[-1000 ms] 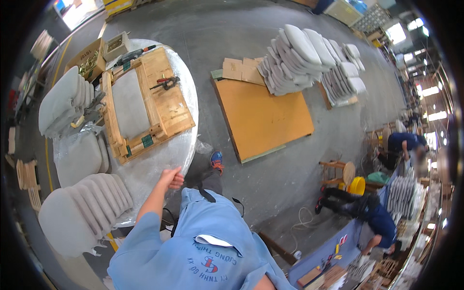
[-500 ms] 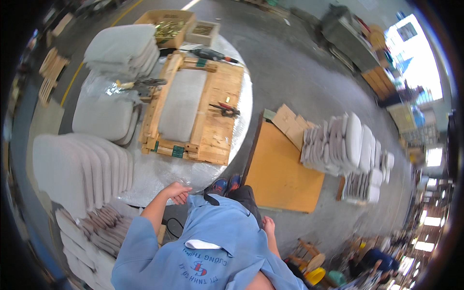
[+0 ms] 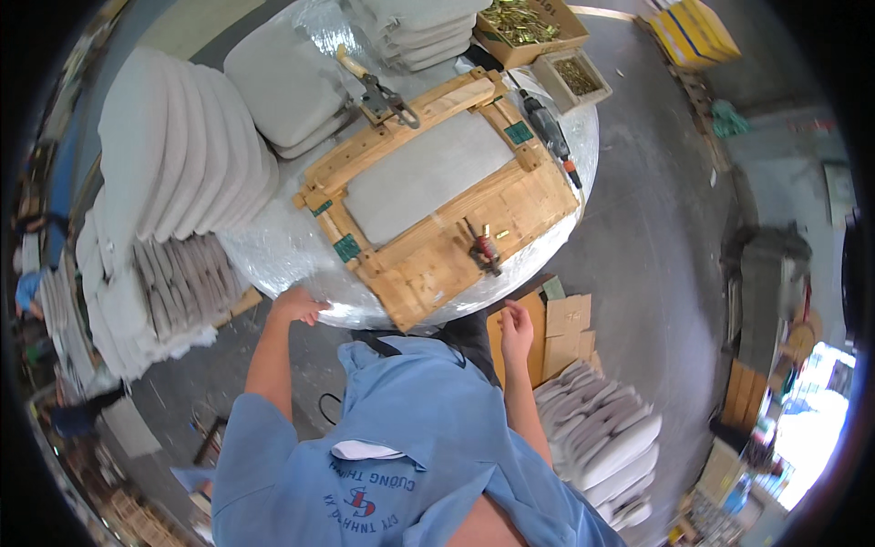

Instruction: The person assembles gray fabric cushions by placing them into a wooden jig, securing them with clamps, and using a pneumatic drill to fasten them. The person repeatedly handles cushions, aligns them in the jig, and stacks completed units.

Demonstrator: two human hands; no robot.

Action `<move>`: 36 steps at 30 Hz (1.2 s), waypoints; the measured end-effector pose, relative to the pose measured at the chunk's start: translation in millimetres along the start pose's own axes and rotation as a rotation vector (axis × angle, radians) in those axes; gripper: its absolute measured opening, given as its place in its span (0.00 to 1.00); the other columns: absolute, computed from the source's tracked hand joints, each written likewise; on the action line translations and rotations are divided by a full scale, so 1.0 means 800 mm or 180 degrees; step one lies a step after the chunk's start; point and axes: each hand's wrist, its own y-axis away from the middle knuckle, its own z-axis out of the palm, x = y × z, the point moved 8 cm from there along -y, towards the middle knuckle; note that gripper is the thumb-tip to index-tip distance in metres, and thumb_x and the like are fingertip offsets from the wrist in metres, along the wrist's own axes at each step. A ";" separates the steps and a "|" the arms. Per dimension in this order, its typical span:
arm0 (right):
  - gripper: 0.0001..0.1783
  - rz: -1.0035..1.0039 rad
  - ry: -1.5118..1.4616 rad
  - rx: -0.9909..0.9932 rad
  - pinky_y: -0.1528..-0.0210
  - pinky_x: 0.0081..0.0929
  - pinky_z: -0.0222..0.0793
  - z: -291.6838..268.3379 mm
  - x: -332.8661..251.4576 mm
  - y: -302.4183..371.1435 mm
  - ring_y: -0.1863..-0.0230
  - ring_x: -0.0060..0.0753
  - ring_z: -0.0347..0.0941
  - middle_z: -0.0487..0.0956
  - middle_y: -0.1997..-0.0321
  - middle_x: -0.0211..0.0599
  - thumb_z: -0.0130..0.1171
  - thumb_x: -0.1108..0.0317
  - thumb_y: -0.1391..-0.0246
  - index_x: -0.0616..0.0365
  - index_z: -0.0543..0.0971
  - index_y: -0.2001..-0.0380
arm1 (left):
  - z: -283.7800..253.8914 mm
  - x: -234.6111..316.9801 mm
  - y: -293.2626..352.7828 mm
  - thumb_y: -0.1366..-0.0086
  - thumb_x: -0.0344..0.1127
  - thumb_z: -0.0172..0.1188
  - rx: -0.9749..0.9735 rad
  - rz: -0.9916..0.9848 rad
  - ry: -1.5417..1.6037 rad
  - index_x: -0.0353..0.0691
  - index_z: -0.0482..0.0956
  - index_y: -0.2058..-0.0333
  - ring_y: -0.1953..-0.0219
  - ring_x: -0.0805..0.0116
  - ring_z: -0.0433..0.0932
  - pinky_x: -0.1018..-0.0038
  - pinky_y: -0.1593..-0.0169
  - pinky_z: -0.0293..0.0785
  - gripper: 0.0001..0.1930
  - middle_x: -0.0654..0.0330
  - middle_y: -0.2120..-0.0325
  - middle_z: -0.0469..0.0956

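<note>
My left hand (image 3: 298,305) hangs at the near left rim of the round, plastic-wrapped table (image 3: 273,246), fingers loosely bent, with nothing seen in it. Off the table's near right edge, my right hand (image 3: 517,328) is raised with loosely curved fingers and also holds nothing visible. Ahead of both lies a wooden frame jig (image 3: 424,292) on the table, with a light grey padded panel (image 3: 428,173) inside its bars. A red-and-black hand tool (image 3: 485,248) rests on the jig's board beside small brass-coloured pieces (image 3: 502,234). A toggle clamp (image 3: 387,100) sits at its far bar.
A power screwdriver (image 3: 550,132) lies right of the jig. Behind it are a cardboard box of metal hardware (image 3: 538,50) and a small tray of screws (image 3: 576,77). Grey cushions (image 3: 182,146) stand stacked at left; more cushions (image 3: 602,433) are low at right.
My view and body have turned right, bringing the table and jig closer in front. My right hand has risen from beside my body toward the table edge. The panel stays in the jig.
</note>
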 end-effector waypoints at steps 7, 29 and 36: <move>0.16 -0.1308 0.1223 -0.1053 0.58 0.36 0.82 0.025 -0.197 -0.188 0.60 0.41 0.87 0.87 0.56 0.43 0.69 0.68 0.39 0.55 0.85 0.48 | 0.100 0.100 0.085 0.33 0.51 0.71 0.2551 -0.0055 0.1095 0.39 0.87 0.53 0.62 0.56 0.89 0.64 0.55 0.81 0.21 0.52 0.65 0.89; 0.12 -0.1914 0.3057 -0.2003 0.50 0.50 0.80 0.078 -0.189 -0.238 0.50 0.54 0.83 0.84 0.54 0.43 0.64 0.56 0.37 0.50 0.81 0.57 | 0.043 0.613 0.046 0.37 0.53 0.72 0.2575 0.1326 -0.1914 0.50 0.89 0.51 0.39 0.59 0.76 0.53 0.37 0.66 0.20 0.60 0.47 0.85; 0.15 -0.1822 0.3151 -0.2670 0.48 0.52 0.79 0.090 -0.192 -0.232 0.48 0.55 0.83 0.85 0.48 0.43 0.62 0.56 0.35 0.47 0.80 0.49 | 0.047 0.621 0.028 0.35 0.43 0.66 0.2358 0.0885 -0.1773 0.50 0.93 0.59 0.40 0.57 0.76 0.49 0.38 0.64 0.11 0.60 0.56 0.91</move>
